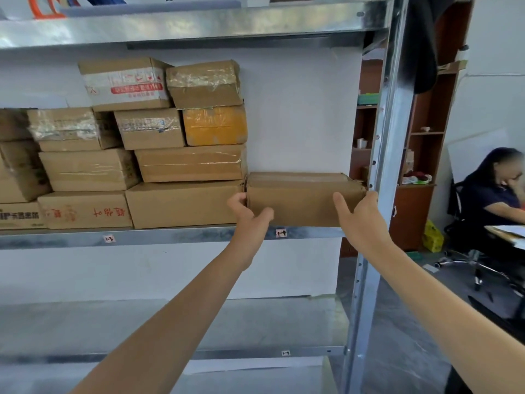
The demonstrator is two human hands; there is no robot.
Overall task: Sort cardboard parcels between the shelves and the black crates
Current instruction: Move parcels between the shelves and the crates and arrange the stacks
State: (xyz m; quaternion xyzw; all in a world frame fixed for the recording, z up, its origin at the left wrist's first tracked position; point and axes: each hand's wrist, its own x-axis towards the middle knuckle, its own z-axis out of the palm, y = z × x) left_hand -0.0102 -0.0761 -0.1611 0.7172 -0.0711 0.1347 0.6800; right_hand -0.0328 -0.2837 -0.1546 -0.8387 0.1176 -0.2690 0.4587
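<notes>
A plain cardboard parcel (pixel 301 199) sits on the metal shelf (pixel 170 236), at the right end of the row of stacked parcels (pixel 159 155). My left hand (pixel 248 216) grips its left end, thumb on the front face and fingers round the side. My right hand (pixel 359 216) grips its right end the same way, close to the shelf's metal upright (pixel 377 194). The parcel's left side touches the large box (pixel 184 204) beside it. No black crate is in view.
Above the held parcel the shelf bay is open up to the upper shelf (pixel 181 27). A lower shelf (pixel 170 322) lies below. To the right stand a brown bookcase (pixel 420 155) and a seated person (pixel 494 194) at a desk.
</notes>
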